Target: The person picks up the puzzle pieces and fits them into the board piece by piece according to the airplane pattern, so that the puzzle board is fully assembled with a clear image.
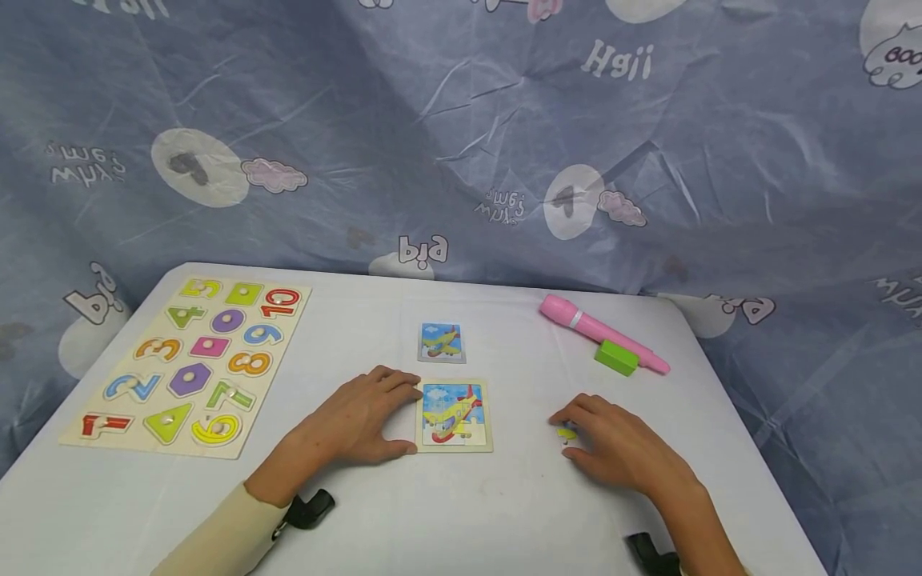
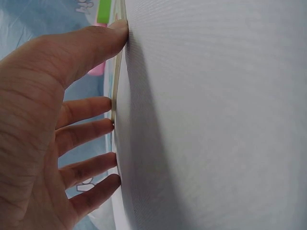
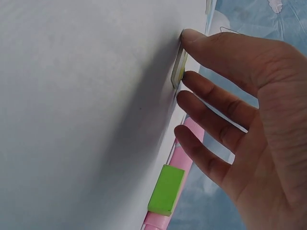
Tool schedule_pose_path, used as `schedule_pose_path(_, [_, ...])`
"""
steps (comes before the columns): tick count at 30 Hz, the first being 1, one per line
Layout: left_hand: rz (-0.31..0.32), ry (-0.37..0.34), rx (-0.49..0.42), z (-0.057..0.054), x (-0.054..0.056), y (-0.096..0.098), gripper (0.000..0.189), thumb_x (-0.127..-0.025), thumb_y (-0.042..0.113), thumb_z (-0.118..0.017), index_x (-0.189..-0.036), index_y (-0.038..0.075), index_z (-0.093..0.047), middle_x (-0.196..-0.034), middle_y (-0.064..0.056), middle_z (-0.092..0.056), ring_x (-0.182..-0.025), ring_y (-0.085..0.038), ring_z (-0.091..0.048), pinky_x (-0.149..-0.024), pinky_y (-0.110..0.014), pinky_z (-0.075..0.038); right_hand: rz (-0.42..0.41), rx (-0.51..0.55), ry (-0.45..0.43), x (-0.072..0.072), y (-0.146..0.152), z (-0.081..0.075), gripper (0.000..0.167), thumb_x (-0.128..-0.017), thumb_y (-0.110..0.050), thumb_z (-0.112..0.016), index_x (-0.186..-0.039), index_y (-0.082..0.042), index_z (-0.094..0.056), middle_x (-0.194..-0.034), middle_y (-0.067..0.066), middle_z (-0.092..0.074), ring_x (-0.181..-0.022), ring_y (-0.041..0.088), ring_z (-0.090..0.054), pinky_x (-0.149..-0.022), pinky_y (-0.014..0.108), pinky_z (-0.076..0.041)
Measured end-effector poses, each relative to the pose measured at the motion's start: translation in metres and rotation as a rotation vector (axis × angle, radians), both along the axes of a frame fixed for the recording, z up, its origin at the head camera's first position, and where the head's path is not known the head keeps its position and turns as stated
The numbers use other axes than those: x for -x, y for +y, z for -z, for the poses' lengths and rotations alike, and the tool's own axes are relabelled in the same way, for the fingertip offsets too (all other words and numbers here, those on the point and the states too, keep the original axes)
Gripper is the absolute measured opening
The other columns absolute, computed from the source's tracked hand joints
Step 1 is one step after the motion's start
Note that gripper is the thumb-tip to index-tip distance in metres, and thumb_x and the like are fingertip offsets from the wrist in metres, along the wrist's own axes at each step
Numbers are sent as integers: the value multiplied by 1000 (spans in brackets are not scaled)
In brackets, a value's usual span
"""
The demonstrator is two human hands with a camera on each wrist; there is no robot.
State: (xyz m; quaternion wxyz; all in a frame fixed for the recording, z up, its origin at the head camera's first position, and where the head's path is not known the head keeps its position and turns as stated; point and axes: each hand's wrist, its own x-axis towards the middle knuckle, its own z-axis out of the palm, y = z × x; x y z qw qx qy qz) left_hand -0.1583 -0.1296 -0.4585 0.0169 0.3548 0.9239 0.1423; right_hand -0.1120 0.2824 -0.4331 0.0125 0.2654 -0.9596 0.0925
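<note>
A square jigsaw board (image 1: pixel 455 450) with a yellow and red airplane picture lies on the white table, pale patches at its lower right. Against its left edge, my left hand (image 1: pixel 366 420) rests its thumb and fingertips, fingers relaxed; the board shows as a thin edge (image 2: pixel 116 81) in the left wrist view. To the right, my right hand (image 1: pixel 608 444) pinches a puzzle piece (image 1: pixel 567 434) with blue and yellow on it, between thumb and fingertip. From the right wrist the piece (image 3: pixel 179 67) appears edge-on at the table surface, partly hidden by the fingers.
Behind the board lies a small airplane picture card (image 1: pixel 442 344). A pink microphone-shaped toy (image 1: pixel 598 330) and a green block (image 1: pixel 616 358) are at the back right. On the left is a number-and-shape peg board (image 1: pixel 238 384). A printed blue cloth (image 1: pixel 461 144) hangs behind the table.
</note>
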Motion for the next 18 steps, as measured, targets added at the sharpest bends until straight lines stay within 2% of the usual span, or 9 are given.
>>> schedule_pose_path(11, [-1, 4, 0, 0, 0, 0, 74, -87, 59, -84, -145, 17, -66, -157, -2, -57, -142, -27, -52, -112, -50, -50, 23, 12, -47, 4, 2, 1, 35, -87, -18, -89, -120, -25, -77, -117, -13, -66, -110, 11, -66, -94, 41, -59])
schedule_pose_path(18, [-3, -3, -6, 0, -1, 0, 74, -87, 59, -83, -145, 17, -67, -157, -2, -58, -143, -27, -51, -111, -51, -50, 9, 23, -37, 7, -1, 4, 32, -87, -22, -89, -116, -23, -78, -113, -14, -65, -105, 8, -64, -92, 38, -59])
